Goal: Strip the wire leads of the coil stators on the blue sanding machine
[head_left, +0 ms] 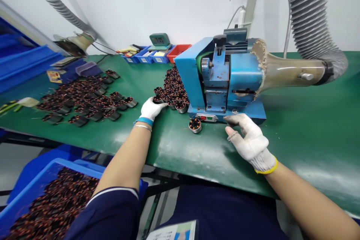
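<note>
My left hand (152,109), in a white glove, is closed around a wound motor stator (158,99) at the near-left edge of a cluster of stators (174,86). Its thumb points right, along the front of that part. A single stator (195,125), copper windings inside a silvery ring, lies apart on the green table in front of the blue machine (215,78). To the right of it hovers my right hand (249,138), gloved, with bare thumb tip showing. Its fingers are bent and apart from the thumb, and nothing shows between them.
More stators (84,99) cover the table's left side. A blue crate (53,165) full of them stands below the table edge at left. Small blue bins (146,59) and a red bin (177,50) line the back. An extraction hose (312,15) joins the machine at right.
</note>
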{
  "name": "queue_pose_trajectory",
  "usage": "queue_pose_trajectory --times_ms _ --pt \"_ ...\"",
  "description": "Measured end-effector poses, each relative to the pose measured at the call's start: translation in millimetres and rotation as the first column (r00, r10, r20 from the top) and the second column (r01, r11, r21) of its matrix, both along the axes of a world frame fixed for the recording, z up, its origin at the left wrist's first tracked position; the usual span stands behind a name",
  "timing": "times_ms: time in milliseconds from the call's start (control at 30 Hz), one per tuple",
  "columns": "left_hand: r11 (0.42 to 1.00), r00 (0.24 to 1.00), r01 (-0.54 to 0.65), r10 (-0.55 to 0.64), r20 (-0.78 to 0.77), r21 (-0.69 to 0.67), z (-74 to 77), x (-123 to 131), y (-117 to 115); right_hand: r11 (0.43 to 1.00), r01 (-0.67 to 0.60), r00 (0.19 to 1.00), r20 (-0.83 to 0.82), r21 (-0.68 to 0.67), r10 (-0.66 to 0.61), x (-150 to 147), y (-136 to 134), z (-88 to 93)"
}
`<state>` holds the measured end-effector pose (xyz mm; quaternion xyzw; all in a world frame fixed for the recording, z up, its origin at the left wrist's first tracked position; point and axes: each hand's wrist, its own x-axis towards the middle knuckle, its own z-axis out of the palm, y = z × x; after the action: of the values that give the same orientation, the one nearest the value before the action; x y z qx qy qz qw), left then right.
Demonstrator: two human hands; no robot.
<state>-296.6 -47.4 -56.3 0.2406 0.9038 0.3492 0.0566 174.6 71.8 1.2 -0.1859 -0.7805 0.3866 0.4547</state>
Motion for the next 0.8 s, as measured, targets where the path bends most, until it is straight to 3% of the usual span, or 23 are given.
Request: queue_pose_trajectory --times_ms 100,200,300,367,433,500,533,600,667,800 --pt "0.984 0.996 -0.081 0.075 0.048 0.158 15.8 7.8 6.9 0.999 -0.006 1.0 -0.014 0.048 0.007 -0.4 1.0 -1.2" --pt "0.927 0.995 -0.082 0.054 0.086 0.366 34.8 29.7 -2.9 0.996 -0.043 0.997 -0.055 0.082 0.048 -2.5 -0.8 -3.7" --pt "0.844 0.986 0.019 -0.106 0.132 0.537 46.2 72.8 -14.3 0.995 -0.094 0.995 -0.033 0.029 0.095 -4.5 -5.3 -6.7" --pt "0.794 0.951 0.115 -0.262 0.165 0.597 46.0 114.9 -16.7 0.988 -0.13 0.991 0.019 -0.088 0.132 -4.8 -7.9 -5.5" --pt "0.75 0.875 0.232 -0.439 0.205 0.619 43.5 163.0 -12.8 0.949 -0.168 0.98 0.057 -0.268 0.19 -4.4 -7.9 -0.1" --pt "0.703 0.775 0.341 -0.586 0.237 0.623 44.7 208.8 -3.1 0.864 -0.249 0.955 0.035 -0.438 0.293 -4.2 -4.0 8.5" --pt "0.68 0.729 0.398 -0.642 0.238 0.616 47.7 228.4 3.4 0.837 -0.278 0.944 0.027 -0.472 0.329 -4.2 -0.7 13.2" --pt "0.645 0.673 0.505 -0.71 0.206 0.574 58.1 258.6 18.2 0.85 -0.223 0.958 0.052 -0.477 0.281 -4.3 7.2 21.4" --pt "0.638 0.678 0.575 -0.722 0.138 0.511 70.8 277.3 32.3 0.877 -0.12 0.986 0.048 -0.466 0.161 -4.5 14.6 26.5" --pt "0.709 0.772 0.578 -0.636 0.012 0.404 88.8 292.5 50.7 0.884 0.016 0.999 0.038 -0.467 0.001 -6.3 24.2 26.7"
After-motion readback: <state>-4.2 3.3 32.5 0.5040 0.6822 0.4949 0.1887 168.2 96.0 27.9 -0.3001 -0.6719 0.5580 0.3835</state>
